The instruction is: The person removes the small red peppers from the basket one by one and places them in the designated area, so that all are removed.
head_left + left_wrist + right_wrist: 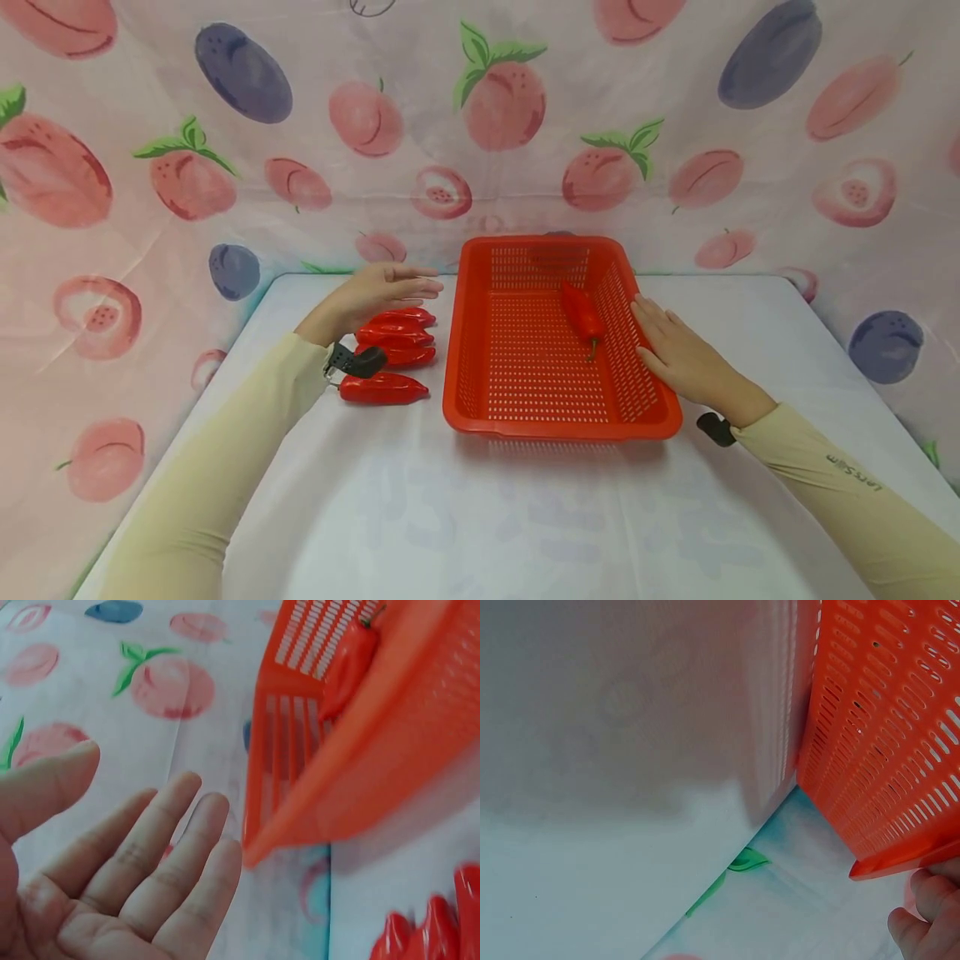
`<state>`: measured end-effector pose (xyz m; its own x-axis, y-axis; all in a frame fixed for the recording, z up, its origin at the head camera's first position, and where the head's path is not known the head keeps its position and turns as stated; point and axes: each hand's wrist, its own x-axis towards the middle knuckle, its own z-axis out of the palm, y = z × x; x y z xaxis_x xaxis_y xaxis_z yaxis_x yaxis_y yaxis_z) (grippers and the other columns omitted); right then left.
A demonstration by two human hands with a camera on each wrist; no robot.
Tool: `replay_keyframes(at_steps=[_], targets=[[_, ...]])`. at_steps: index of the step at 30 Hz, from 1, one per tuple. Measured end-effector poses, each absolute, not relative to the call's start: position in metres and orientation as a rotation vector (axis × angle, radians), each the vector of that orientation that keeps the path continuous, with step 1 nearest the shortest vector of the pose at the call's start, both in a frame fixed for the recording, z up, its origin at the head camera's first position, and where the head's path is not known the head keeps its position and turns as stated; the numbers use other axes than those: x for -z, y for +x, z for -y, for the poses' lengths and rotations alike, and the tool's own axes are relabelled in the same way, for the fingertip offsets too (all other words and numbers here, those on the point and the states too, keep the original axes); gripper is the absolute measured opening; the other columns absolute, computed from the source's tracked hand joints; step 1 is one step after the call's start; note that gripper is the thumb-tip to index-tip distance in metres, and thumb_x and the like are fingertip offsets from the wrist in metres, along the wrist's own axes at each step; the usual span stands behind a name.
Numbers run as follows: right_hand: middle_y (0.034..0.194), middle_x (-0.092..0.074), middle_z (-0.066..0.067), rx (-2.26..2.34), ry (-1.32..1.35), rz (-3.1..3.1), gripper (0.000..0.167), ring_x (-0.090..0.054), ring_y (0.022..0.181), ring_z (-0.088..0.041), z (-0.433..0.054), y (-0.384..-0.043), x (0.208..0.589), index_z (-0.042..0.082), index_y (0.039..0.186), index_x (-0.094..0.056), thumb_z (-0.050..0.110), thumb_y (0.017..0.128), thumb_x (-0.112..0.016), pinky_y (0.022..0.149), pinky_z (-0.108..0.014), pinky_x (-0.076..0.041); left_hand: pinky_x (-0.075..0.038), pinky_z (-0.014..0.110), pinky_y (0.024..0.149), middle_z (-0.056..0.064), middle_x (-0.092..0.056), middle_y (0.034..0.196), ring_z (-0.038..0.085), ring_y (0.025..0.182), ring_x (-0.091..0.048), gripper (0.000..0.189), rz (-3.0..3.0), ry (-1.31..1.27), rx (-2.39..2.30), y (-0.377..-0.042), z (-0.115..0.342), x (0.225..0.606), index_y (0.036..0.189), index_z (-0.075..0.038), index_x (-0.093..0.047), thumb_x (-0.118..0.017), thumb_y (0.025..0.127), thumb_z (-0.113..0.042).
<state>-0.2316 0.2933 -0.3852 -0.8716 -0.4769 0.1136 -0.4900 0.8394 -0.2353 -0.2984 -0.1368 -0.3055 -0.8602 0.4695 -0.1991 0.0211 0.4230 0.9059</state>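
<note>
A red plastic basket [547,430] with slotted walls stands on the white table. Inside it, toward the right wall, lies one red pepper [582,317] with a green stem. My left hand [378,293] hovers left of the basket with its fingers extended and palm bare. Beneath and below that hand, several glossy red peppers [384,388] lie in a column, partly hidden by the hand and wrist. The left wrist view shows the open palm [142,885] beside the basket wall. My right hand [686,358] rests on the basket's right rim, fingers fairly straight.
A white-covered table [525,517] carries everything. Behind it hangs a fruit-print cloth [420,100], which also runs along the sides. The table's edge [705,889] shows beside the basket in the right wrist view.
</note>
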Motion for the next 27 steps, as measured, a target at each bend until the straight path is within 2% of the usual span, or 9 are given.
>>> replay_keyframes(at_steps=[8,11,18,22,27], targets=[[0.155,-0.016,-0.025,-0.396,0.771,2.969,0.064,-0.016,0.143,-0.039,-0.294,-0.23,0.386,-0.005,0.148,-0.014,0.022,0.098,-0.044,0.114,-0.058,-0.016,-0.04,0.043,0.107,0.012,-0.054,0.136,0.026,0.125,-0.052,0.046,-2.183,0.368,-1.54,-0.308,0.092,0.305,0.136,-0.007,-0.049,-0.057,0.094,-0.023],[0.155,-0.016,-0.024,-0.393,0.763,2.975,0.064,-0.016,0.143,-0.039,-0.294,-0.231,0.386,-0.005,0.148,-0.013,0.022,0.098,-0.044,0.114,-0.058,-0.016,-0.041,0.039,0.107,0.009,-0.055,0.135,0.023,0.124,-0.053,0.043,-2.177,0.316,-1.576,-0.311,0.076,0.306,0.134,-0.009,-0.051,-0.059,0.093,-0.022],[0.155,-0.015,-0.024,-0.383,0.754,2.984,0.065,-0.016,0.143,-0.039,-0.294,-0.232,0.386,-0.005,0.148,-0.013,0.023,0.098,-0.043,0.114,-0.059,-0.016,-0.044,0.036,0.104,0.014,-0.055,0.134,0.028,0.125,-0.052,0.043,-2.136,0.347,-1.644,-0.326,0.039,0.314,0.134,-0.004,-0.05,-0.057,0.094,-0.016],[0.155,-0.015,-0.024,-0.374,0.759,2.982,0.065,-0.016,0.143,-0.039,-0.294,-0.232,0.386,-0.005,0.148,-0.013,0.023,0.098,-0.043,0.113,-0.059,-0.017,-0.043,0.038,0.105,0.017,-0.054,0.135,0.031,0.126,-0.051,0.043,-2.093,0.348,-1.681,-0.333,0.02,0.322,0.134,-0.001,-0.049,-0.056,0.094,-0.013],[0.155,-0.015,-0.025,-0.368,0.775,2.966,0.064,-0.017,0.143,-0.04,-0.294,-0.232,0.388,-0.005,0.148,-0.013,0.023,0.098,-0.043,0.113,-0.059,-0.018,-0.041,0.041,0.107,0.017,-0.054,0.135,0.029,0.124,-0.053,0.042,-2.075,0.33,-1.716,-0.338,-0.001,0.332,0.134,0.0,-0.05,-0.057,0.094,-0.012]])
